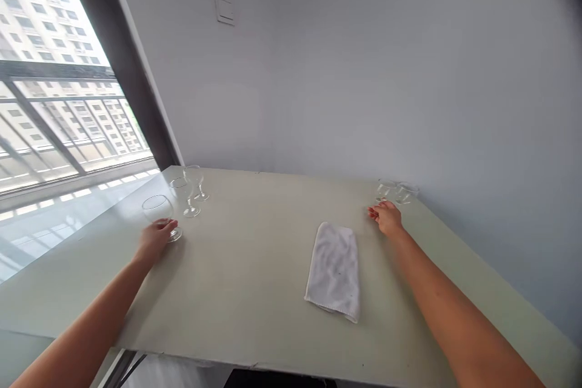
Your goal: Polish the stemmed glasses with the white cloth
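On the left of the table, my left hand is closed around the stem of a clear stemmed glass, which stands upright with its foot at the tabletop. Two more stemmed glasses stand just behind it, a middle one and a far one. Over on the right, my right hand has its fingers loosely apart and appears to hold nothing. It is just in front of two short clear glasses, a left one and a right one; whether it touches the nearer one I cannot tell.
A folded white cloth lies on the pale table, right of centre. Grey walls meet behind the table, with a switch on one. A window with railings is at the left.
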A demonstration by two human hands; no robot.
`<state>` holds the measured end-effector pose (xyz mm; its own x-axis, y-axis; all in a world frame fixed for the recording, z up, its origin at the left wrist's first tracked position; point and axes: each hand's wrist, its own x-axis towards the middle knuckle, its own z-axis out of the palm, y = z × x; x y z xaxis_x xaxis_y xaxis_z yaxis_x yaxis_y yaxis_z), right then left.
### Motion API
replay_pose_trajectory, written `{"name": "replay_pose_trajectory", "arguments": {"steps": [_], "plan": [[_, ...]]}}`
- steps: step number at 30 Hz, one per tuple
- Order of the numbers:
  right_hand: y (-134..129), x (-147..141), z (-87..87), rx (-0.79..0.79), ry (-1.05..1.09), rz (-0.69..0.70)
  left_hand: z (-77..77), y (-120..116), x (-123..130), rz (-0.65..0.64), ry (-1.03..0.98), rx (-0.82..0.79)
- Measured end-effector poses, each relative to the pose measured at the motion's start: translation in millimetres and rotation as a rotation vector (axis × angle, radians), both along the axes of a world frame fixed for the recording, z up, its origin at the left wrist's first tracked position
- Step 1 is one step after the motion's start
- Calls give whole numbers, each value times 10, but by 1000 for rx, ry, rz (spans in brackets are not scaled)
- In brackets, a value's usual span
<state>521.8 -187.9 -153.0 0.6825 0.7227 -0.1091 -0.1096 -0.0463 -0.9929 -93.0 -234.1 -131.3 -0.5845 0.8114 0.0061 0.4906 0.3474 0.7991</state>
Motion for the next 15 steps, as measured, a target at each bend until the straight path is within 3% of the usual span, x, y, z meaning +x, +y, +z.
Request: {"name": "replay_pose_trajectory", "arguments": {"steps": [8, 12, 15], "plan": [[139, -168, -16, -34, -46, 151, -33, 61, 70, -5, -29, 85], [56, -458, 165, 39, -41, 227, -17, 47, 97, 5, -50, 120], [-136, -799, 379, 101, -30, 393, 68, -103, 222, 183, 35, 246]]}}
